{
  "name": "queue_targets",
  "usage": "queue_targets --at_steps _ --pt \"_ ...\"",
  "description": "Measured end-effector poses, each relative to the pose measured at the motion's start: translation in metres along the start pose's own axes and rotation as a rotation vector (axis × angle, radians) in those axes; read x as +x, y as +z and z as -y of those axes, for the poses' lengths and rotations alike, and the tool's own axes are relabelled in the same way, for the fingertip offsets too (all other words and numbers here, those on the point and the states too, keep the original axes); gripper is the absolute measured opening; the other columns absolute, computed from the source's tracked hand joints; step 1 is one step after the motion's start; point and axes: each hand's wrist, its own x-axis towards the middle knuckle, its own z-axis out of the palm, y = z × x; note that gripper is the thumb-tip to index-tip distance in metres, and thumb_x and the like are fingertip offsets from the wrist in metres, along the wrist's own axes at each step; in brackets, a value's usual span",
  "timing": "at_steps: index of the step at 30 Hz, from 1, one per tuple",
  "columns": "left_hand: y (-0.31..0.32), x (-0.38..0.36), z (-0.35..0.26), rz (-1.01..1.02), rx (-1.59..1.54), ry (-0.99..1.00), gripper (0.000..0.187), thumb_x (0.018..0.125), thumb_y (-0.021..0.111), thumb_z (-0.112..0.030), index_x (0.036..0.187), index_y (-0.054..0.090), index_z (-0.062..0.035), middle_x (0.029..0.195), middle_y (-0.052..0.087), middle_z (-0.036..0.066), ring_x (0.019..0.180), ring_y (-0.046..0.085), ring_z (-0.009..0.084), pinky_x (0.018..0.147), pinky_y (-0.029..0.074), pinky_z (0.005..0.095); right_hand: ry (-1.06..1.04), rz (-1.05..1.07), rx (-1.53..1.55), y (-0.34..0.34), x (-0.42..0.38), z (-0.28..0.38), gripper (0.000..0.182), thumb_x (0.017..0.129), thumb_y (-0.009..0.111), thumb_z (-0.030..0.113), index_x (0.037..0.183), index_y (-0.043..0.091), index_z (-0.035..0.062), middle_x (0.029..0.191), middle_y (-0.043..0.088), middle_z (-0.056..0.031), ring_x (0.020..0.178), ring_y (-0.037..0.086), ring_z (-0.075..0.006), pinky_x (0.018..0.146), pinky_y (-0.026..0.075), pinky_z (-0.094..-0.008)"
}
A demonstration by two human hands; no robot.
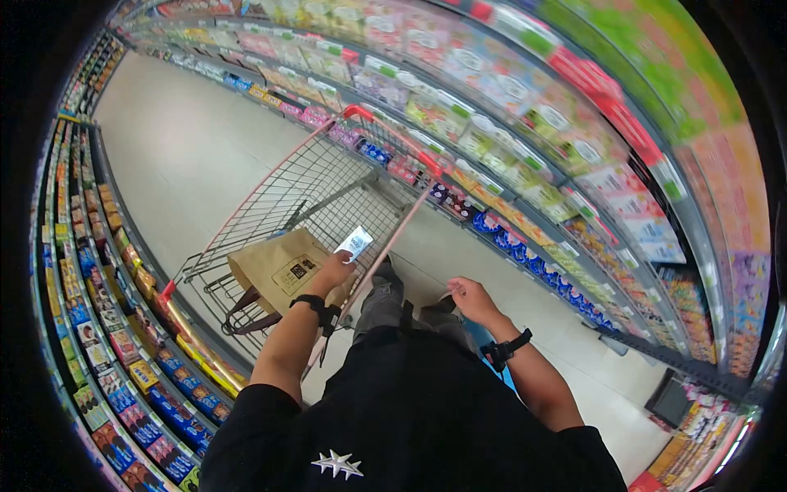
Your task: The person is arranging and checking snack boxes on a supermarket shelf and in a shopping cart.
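Note:
My left hand (pixel 334 272) is closed around a small white and light blue packet (pixel 356 243), holding it over the near side of a wire shopping cart (pixel 283 190). Its print is too small to read. Inside the cart, just beyond that hand, lies a brown paper-like bag (pixel 283 266) with dark handles and a printed square code. My right hand (pixel 475 298) hangs over the floor to the right of the cart, fingers loosely bent and apart, with nothing visible in it.
Shelves of colourful packaged goods (pixel 492 123) run along the right, blurred toward the edge. Another row of shelves (pixel 123 328) with boxed snacks curves along the left. Pale floor tiles (pixel 176 131) stretch ahead between them. The cart's red handle (pixel 393 135) points toward the right shelf.

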Motion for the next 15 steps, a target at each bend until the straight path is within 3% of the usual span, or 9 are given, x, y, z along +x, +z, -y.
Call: queue_targets --at_steps 3,5,8,15 --pt "0.002 0.044 0.039 0.016 -0.014 0.001 0.058 0.08 0.073 -0.029 0.125 0.058 0.0032 0.116 0.066 0.023 0.106 0.065 0.0335 0.089 0.052 0.0409 0.039 0.017 -0.031 0.022 0.036 0.019 0.027 0.093 0.057 0.008 0.117 0.063 -0.0017 0.106 0.072 -0.0159 0.099 0.069 -0.0245 0.086 0.054 -0.0347" --pt "0.001 0.068 0.052 0.006 0.041 -0.103 0.07 0.077 0.078 -0.031 0.131 0.051 0.004 0.115 0.066 0.024 0.105 0.066 0.0354 0.088 0.053 0.0428 0.101 -0.008 -0.018 0.033 0.051 0.023 0.026 0.093 0.057 0.008 0.117 0.063 -0.0014 0.107 0.072 -0.0155 0.1 0.069 -0.0247 0.087 0.054 -0.0344" --pt "0.015 0.105 0.085 -0.076 -0.004 -0.067 0.071 0.073 0.078 -0.028 0.131 0.048 0.0023 0.114 0.062 0.025 0.107 0.06 0.0417 0.09 0.051 0.0482 0.259 0.0 -0.084 0.047 0.059 0.02 0.025 0.094 0.056 0.008 0.116 0.064 -0.001 0.107 0.072 -0.0154 0.099 0.069 -0.024 0.088 0.054 -0.0339" --pt "0.041 0.169 0.115 -0.187 0.14 -0.122 0.081 0.067 0.086 -0.022 0.134 0.044 -0.0025 0.125 0.053 0.022 0.118 0.052 0.0413 0.096 0.047 0.047 0.563 0.057 -0.091 0.077 0.049 0.005 0.023 0.096 0.055 0.009 0.117 0.063 -0.0001 0.105 0.071 -0.0113 0.097 0.068 -0.0197 0.088 0.053 -0.0335"
